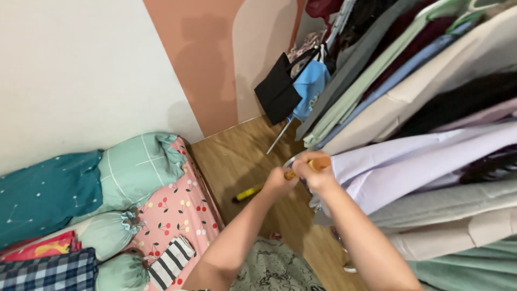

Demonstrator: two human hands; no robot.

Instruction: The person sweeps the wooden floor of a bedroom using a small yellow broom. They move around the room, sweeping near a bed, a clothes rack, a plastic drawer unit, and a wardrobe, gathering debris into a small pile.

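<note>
Both hands meet in front of a row of hanging clothes. My right hand (314, 173) is closed around an orange handle-like object (322, 162), right at the edge of a pale lavender garment (409, 161). My left hand (278, 181) is closed just left of it, gripping the thin orange end (290, 174) of the same object. What lies between the two hands is mostly hidden by the fingers.
A yellow and black tool (247, 193) lies on the wooden floor (237, 156) below the hands. A thin metal rod (279, 136) leans under a black bag (277, 91) and a blue bag (311, 86). A bed with a cherry-print sheet (177, 207) and teal pillows (134, 167) fills the left.
</note>
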